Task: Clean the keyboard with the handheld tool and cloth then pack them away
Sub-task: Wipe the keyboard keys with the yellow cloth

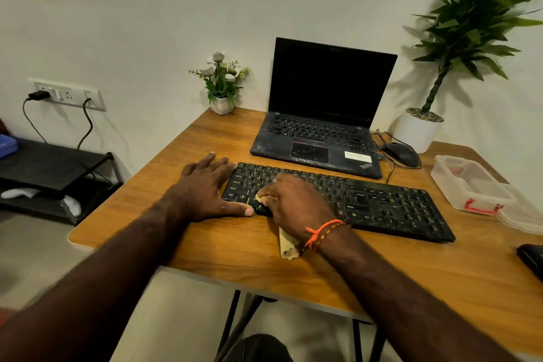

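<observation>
Bracing the left end of the black keyboard (pixel 338 200) with the left hand (pixel 210 188), fingers flat and spread, thumb lying along the front edge. Bunching the yellow cloth (pixel 286 241) in the right hand (pixel 296 203), fingers curled round it, pressing it onto the left-side keys. Sitting mid-table (pixel 205 258), just ahead of the laptop (pixel 320 114).

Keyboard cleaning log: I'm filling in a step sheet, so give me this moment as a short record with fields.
surface: wooden table
keyboard: black, flat on the table in front of the open laptop
left hand: flat, fingers straight, bracing the keyboard's left end
right hand: grips a yellow cloth, pressing it on the left keys
box: clear, open, at the right
</observation>
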